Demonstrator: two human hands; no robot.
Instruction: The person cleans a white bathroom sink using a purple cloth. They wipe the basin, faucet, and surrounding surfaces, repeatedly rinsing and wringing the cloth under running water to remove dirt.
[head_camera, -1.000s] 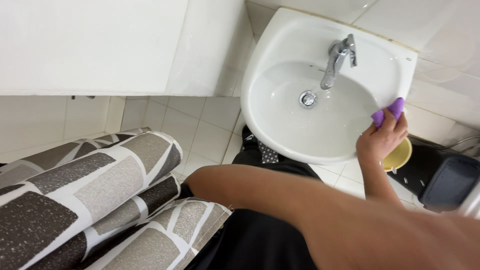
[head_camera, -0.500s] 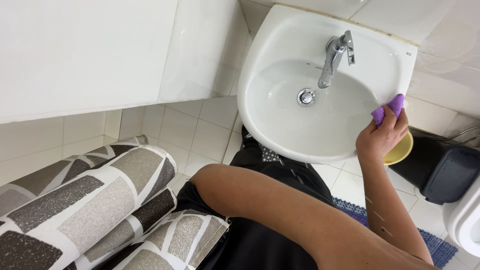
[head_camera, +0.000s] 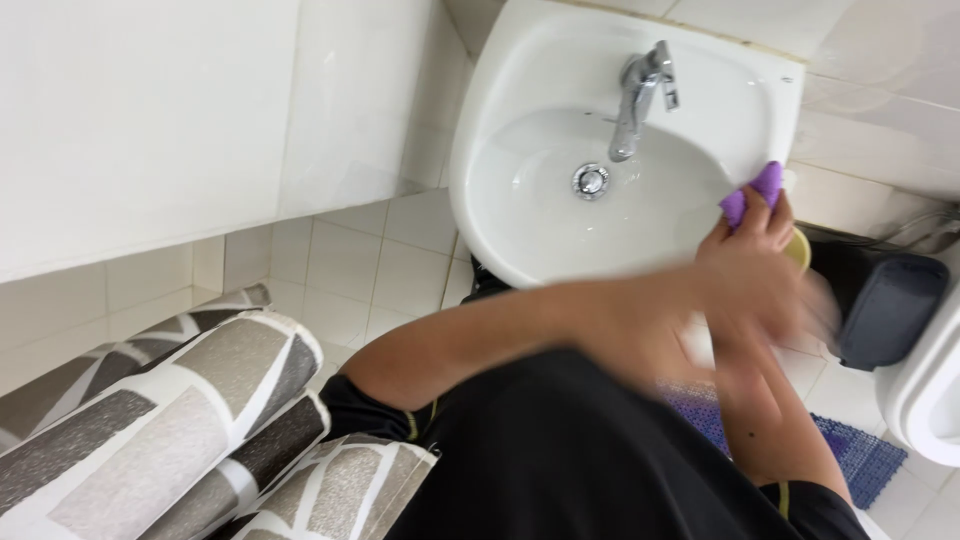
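Left hand (head_camera: 770, 290) newly beside cloth-clutching right (head_camera: 745, 235)

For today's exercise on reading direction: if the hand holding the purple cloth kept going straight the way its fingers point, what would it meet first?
Most likely the white sink: the right hand presses the purple cloth near its right rim, fingers pointing up toward the rim and tiled wall. Blur leaves depth uncertain.

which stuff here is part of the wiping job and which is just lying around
In use: purple cloth, right hand, left hand (blurred), white sink.
Lying about: patterned rolls, purple floor mat, dark bin, yellow bowl.
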